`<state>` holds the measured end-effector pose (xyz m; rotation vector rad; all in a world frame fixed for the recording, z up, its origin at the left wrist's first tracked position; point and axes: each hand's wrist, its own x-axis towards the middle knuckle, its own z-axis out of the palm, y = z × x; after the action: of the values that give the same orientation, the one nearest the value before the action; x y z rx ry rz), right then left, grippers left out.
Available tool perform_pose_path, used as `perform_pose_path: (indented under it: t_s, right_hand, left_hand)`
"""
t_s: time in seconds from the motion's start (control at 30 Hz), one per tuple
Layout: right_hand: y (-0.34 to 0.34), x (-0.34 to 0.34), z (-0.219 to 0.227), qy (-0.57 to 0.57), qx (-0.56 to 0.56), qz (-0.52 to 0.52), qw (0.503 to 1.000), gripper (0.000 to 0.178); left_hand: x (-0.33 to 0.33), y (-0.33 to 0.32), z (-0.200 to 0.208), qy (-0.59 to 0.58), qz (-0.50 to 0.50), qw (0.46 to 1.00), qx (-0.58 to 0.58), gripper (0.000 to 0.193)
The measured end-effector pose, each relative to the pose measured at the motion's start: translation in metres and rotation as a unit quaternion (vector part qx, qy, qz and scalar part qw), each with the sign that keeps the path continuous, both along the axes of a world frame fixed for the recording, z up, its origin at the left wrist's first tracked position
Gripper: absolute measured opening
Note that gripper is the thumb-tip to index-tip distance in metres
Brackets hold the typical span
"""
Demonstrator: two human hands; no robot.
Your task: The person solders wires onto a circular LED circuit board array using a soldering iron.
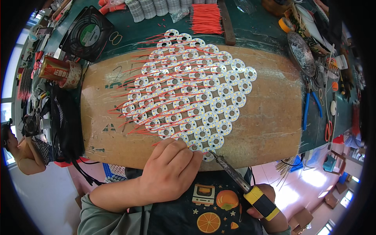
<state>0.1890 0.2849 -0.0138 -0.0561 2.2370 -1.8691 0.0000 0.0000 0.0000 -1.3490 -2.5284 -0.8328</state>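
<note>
A diamond-shaped array of round white LED ring boards (203, 95) lies flat on a brown board, with thin red wires (156, 92) running across it in rows and trailing off its left side. My left hand (170, 170) is closed in a pinch over the array's near corner; a bit of red wire shows by its fingertips, which hide part of the nearest rings. In my right hand (267, 192) is a soldering iron (239, 178) with a yellow and black handle. Its dark tip touches or hovers just over the nearest ring; I cannot tell which.
The brown work board (270, 102) rests on a green table. Stacked ring boards (148, 8), a red wire bundle (205, 18) and a metal bar (227, 23) lie behind. A black fan (87, 33) and red can (55, 69) stand left; blue-handled pliers (311, 105) and a metal dish (300, 53) are right.
</note>
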Motion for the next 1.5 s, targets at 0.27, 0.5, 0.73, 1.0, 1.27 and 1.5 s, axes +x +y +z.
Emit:
perform_pose_path:
  t_s: [0.27,0.5,0.73,1.0,1.27,1.5]
  right_hand:
    - [-0.002,-0.009,0.007,-0.006,-0.013,0.003,1.0,0.04]
    - [-0.003,-0.003,0.004,0.009,0.021,0.002,1.0,0.04]
    - [-0.003,-0.003,0.004,0.0,0.02,0.007,1.0,0.039]
    - [-0.005,-0.006,0.005,-0.033,-0.052,0.003,0.998,0.036]
    - [-0.003,-0.002,0.004,0.037,0.006,-0.014,0.999,0.047]
    - [0.0,-0.002,0.006,0.007,-0.046,-0.007,0.999,0.055]
  left_hand:
    - [0.0,0.0,0.0,-0.001,0.002,1.0,-0.001,0.037]
    - [0.0,0.0,0.0,-0.001,0.003,1.0,0.001,0.037]
    - [0.001,0.0,0.0,0.0,0.008,1.0,-0.002,0.037]
    - [0.002,0.0,-0.001,0.003,0.009,1.0,-0.006,0.038]
    - [0.002,0.001,-0.001,-0.002,0.009,1.0,-0.007,0.037]
    - [0.001,0.001,0.001,0.002,0.01,1.0,-0.005,0.037]
